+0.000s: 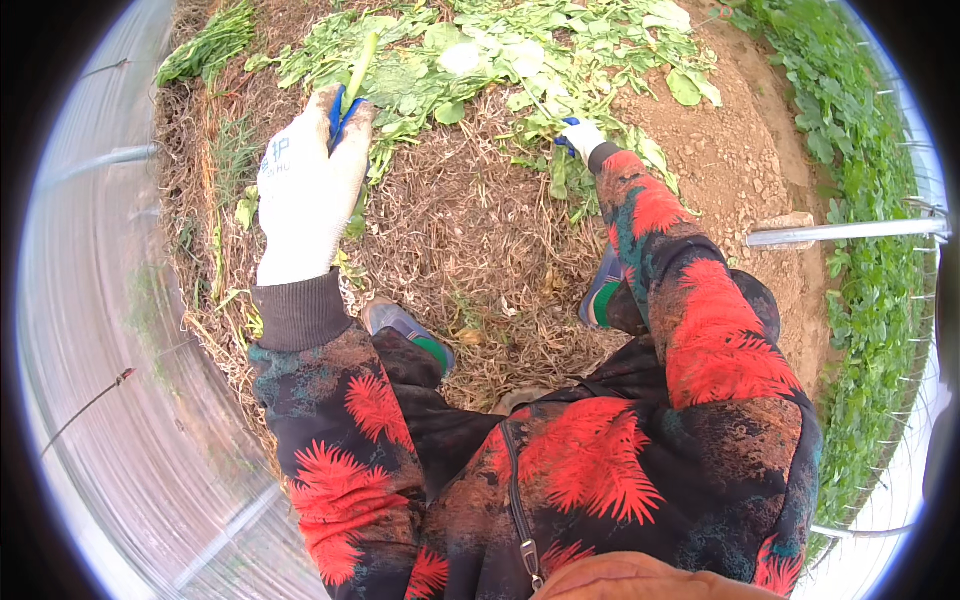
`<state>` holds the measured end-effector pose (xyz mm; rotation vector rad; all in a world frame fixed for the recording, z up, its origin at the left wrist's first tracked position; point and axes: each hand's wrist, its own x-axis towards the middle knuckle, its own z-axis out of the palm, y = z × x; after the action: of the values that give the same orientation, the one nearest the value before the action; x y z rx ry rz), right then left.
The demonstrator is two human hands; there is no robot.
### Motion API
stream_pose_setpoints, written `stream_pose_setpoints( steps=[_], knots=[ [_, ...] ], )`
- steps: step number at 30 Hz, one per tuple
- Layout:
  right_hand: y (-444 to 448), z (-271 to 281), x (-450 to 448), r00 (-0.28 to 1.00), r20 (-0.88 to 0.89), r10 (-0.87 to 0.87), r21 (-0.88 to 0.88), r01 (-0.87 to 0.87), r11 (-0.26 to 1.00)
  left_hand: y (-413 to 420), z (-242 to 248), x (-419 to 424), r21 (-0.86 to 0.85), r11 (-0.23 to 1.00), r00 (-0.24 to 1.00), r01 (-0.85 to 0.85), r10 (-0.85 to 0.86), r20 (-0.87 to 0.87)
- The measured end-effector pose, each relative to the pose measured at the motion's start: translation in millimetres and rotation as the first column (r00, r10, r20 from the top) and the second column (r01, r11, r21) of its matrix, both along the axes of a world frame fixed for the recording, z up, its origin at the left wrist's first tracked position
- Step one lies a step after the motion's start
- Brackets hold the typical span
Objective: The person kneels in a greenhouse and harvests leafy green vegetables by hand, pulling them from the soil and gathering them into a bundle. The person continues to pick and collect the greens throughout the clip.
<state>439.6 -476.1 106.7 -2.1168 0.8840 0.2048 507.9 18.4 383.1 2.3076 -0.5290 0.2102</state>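
My left hand (319,172), in a white knit glove with a blue-coated palm, is raised on the left. Between its thumb and fingers stands a pale green stalk (361,66), its upper end pointing away from me. Lower and to the right, my right hand (583,139), gloved the same way, reaches into the near edge of a spread of cut leafy greens (450,67). Its blue fingertips touch leaves and stems there; whether they grip any is hidden. The greens lie loosely on the ground across the far side.
Dry straw-like plant litter (480,217) covers the ground between my shoes (409,326). A bundle of greens (214,45) lies at far left beside plastic sheeting (97,262). Bare soil (720,142), a metal pipe (847,231) and growing leafy plants (862,315) are on the right.
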Motion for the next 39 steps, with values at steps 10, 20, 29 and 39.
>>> stream_pose_setpoints(
  steps=[10,20,29,39],
  knots=[
    [159,90,4,0.531,-0.237,0.814,0.41,-0.705,0.579,22,12,2,0.036,0.995,0.995,-0.088,0.089,-0.039],
    [158,25,-19,0.885,-0.272,0.378,-0.086,-0.413,0.906,38,8,0,0.09,0.994,0.997,-0.068,0.063,0.05],
    [229,-32,-33,0.952,-0.219,0.212,-0.495,-0.296,0.817,36,7,4,-0.001,0.997,0.991,-0.078,0.077,0.112],
    [220,187,13,0.961,0.083,0.264,0.383,-0.276,0.882,8,20,-4,-0.708,0.656,0.795,-0.262,-0.269,-0.544]
  ],
)
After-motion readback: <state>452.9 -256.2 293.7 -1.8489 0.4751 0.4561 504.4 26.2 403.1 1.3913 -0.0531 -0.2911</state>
